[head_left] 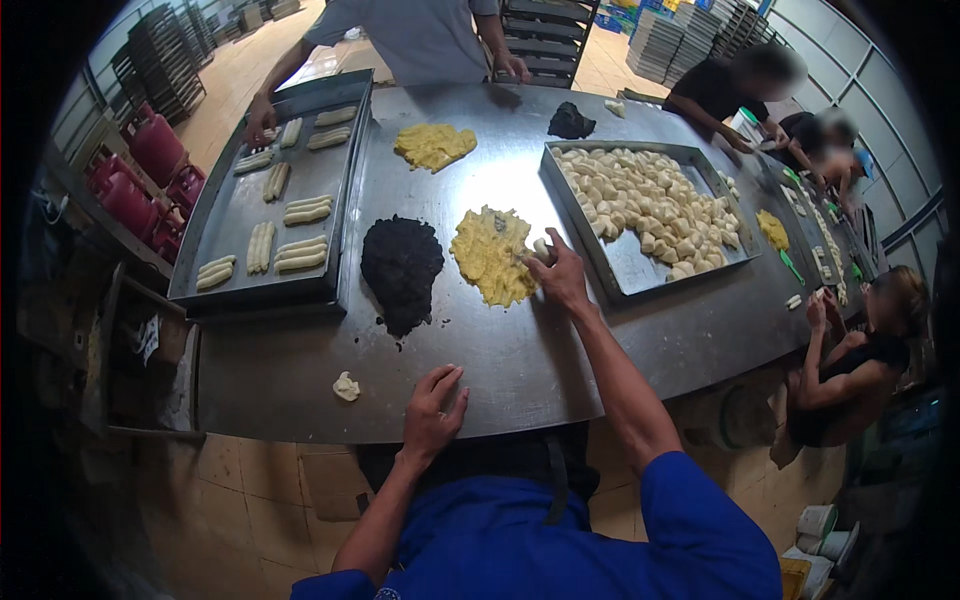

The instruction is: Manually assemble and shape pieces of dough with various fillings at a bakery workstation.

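Observation:
My right hand [560, 275] reaches to the right edge of a mound of yellow filling [488, 262]. Its fingers are closed on a small pale dough piece [541, 247], partly hidden by them. My left hand [433, 412] rests near the front table edge, fingers loosely bent and apart, holding nothing. Left of the yellow mound lies a heap of black filling [400, 270]. A flattened scrap of dough [346, 387] sits on the metal table [500, 365], left of my left hand. Many dough pieces fill a metal tray [628, 289] on the right.
On the left, a large tray [205, 255] holds dough sticks [260, 247] in small groups; a person's hand [262, 118] reaches into it. Farther back lie another yellow mound [434, 147] and a black lump [571, 121]. Several people work along the right side, near a green spatula [790, 266].

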`<state>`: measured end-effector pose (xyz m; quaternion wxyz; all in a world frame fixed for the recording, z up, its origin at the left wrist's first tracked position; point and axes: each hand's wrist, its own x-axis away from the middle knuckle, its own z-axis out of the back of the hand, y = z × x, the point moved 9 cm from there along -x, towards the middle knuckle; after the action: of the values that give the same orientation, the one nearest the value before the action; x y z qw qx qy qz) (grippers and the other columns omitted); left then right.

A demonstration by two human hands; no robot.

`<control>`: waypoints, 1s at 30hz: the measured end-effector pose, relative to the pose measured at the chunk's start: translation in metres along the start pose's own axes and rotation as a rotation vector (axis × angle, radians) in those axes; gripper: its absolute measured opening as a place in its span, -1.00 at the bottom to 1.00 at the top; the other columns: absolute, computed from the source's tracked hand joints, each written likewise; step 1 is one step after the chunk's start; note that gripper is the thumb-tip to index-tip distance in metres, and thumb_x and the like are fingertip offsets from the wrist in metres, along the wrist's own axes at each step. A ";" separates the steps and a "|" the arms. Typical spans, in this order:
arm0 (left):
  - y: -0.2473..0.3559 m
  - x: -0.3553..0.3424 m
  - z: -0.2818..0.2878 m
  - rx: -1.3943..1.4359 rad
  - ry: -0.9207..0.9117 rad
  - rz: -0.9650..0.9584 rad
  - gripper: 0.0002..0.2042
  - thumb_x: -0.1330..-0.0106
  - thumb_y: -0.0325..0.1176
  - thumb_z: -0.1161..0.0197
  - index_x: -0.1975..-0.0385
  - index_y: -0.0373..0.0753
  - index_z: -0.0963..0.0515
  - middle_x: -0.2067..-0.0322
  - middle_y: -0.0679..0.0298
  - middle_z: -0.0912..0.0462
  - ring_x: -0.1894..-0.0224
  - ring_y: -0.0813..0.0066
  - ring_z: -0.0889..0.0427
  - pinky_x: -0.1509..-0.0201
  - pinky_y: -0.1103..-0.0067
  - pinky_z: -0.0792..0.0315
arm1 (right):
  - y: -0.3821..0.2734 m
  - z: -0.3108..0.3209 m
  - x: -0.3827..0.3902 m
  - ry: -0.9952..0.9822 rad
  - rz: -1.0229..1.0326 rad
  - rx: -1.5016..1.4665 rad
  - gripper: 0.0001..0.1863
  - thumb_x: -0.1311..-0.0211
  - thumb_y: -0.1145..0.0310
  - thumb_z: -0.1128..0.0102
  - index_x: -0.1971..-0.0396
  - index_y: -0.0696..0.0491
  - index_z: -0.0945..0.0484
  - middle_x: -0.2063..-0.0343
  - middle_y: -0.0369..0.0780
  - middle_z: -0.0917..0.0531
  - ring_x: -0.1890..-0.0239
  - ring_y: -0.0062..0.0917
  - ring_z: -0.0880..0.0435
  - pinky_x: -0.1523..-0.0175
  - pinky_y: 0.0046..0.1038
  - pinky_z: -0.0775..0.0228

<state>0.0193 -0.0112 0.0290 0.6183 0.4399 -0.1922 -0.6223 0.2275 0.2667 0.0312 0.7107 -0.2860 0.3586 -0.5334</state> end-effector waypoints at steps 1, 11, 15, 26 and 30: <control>0.000 -0.002 0.000 0.002 0.008 -0.001 -0.65 -0.31 -0.39 -0.36 -0.09 -0.29 -0.62 -0.07 0.01 -0.64 -0.10 0.04 -0.65 -0.20 0.33 -0.53 | 0.003 -0.008 -0.007 -0.044 0.010 0.044 -0.31 -0.19 0.32 -0.47 -0.32 0.08 -0.40 0.29 -0.12 -0.79 0.33 -0.57 -0.71 0.16 -0.46 -0.57; -0.004 -0.003 0.003 0.037 0.061 0.024 -0.75 -0.30 -0.41 -0.36 0.05 -0.26 -0.67 0.02 0.10 -0.67 -0.04 0.11 -0.67 -0.13 0.35 -0.56 | -0.016 -0.027 -0.020 0.060 -0.028 0.251 -0.49 -0.15 0.19 -0.51 0.00 0.19 -0.60 0.33 0.05 -0.77 0.26 -0.22 -0.82 0.15 -0.28 -0.63; -0.002 -0.007 0.000 0.039 0.062 0.003 -0.78 -0.29 -0.45 -0.35 0.08 -0.29 -0.68 0.03 0.05 -0.67 -0.03 0.10 -0.69 -0.12 0.37 -0.57 | -0.007 -0.024 -0.027 0.095 0.021 0.100 -0.57 -0.21 0.26 -0.47 0.02 0.16 -0.56 0.30 0.02 -0.78 0.26 -0.25 -0.82 0.14 -0.31 -0.64; -0.002 -0.008 0.004 0.099 0.033 0.046 -0.78 -0.31 -0.39 -0.36 0.09 -0.28 -0.71 0.02 0.08 -0.68 -0.02 0.16 -0.69 -0.11 0.40 -0.57 | -0.028 0.005 -0.007 -0.004 -0.168 -0.576 -0.44 -0.39 0.20 -0.36 -0.23 0.18 -0.41 0.36 -0.35 -0.65 0.50 -0.76 -0.47 0.43 -0.66 -0.31; -0.041 -0.017 -0.013 0.540 -0.204 0.556 -0.70 -0.49 -0.25 -0.23 -0.05 -0.31 -0.66 -0.04 0.10 -0.68 -0.02 0.24 -0.70 -0.11 0.39 -0.58 | -0.078 -0.008 0.044 -0.434 -0.316 -1.118 -0.53 -0.53 0.28 -0.16 -0.30 0.07 -0.30 0.21 -0.37 -0.63 0.58 -0.80 -0.32 0.50 -0.71 -0.15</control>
<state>0.0024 0.0153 -0.0055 0.6030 0.4535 -0.5211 -0.3989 0.1856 0.2030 0.0793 0.4224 -0.7666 0.3844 -0.2936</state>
